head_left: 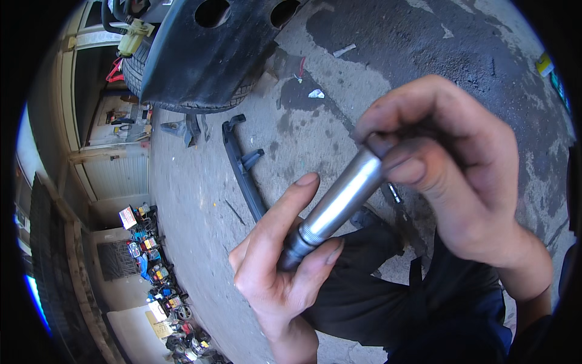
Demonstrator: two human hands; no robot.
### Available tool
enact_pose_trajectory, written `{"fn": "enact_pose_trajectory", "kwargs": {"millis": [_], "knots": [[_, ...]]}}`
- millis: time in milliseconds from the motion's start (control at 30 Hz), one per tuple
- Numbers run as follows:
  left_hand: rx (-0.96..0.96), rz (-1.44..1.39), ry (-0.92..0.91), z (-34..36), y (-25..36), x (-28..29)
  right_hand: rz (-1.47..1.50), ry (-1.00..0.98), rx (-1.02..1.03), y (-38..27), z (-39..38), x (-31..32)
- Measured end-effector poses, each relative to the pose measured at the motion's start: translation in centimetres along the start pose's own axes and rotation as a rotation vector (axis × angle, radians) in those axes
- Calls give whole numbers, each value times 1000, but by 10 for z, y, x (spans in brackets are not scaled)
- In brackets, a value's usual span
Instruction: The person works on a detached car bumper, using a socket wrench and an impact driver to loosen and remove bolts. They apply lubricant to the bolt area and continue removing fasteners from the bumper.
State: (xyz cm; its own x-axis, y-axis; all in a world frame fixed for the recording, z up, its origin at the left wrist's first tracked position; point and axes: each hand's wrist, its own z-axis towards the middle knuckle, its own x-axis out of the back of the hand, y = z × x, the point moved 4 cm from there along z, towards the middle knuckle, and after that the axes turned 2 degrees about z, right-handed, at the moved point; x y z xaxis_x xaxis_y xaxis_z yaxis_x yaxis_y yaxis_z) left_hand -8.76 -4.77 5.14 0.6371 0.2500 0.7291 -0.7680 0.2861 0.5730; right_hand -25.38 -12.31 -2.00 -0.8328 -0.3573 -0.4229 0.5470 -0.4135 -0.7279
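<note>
A shiny deep socket [345, 197] is held slantwise in front of me, its upper end toward the right. My left hand [270, 276] grips its lower end, where a knurled ring and a darker metal section show between the fingers. At the upper end, my right hand [470, 173] has thumb and curled index finger pinched together, apparently around a small dark piece at the mouth of the socket. Those fingers mostly cover the piece, so its kind cannot be told. Dark marks stain the fingers of both hands.
A black vehicle panel [188, 64] with round holes stands over a tyre [134, 76] at the upper left. On the stained concrete floor lie a long black plastic part [239, 167], a small metal tool [395, 194] and a white scrap [316, 93]. Assorted boxes and parts [151, 255] line the left wall.
</note>
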Motion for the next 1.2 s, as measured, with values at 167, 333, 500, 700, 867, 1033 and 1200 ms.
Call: {"fn": "enact_pose_trajectory", "kwargs": {"millis": [167,333,500,700,867,1033,1200], "knots": [[202,102,-24,-8,4,8,145,43,-87,12,-2,-21],[176,112,18,-12,-4,11,108,87,-139,9,0,-40],[-6,274,102,-1,-20,21,175,64,-234,12,-6,-51],[138,85,86,3,-30,22,-104,216,-34,10,14,-41],[207,151,53,9,-22,18,-327,120,-50,22,35,-18],[177,203,-34,2,7,2,252,107,-323,3,-12,-19],[3,152,-126,-11,29,-8,156,64,-396,-11,-33,10]]}}
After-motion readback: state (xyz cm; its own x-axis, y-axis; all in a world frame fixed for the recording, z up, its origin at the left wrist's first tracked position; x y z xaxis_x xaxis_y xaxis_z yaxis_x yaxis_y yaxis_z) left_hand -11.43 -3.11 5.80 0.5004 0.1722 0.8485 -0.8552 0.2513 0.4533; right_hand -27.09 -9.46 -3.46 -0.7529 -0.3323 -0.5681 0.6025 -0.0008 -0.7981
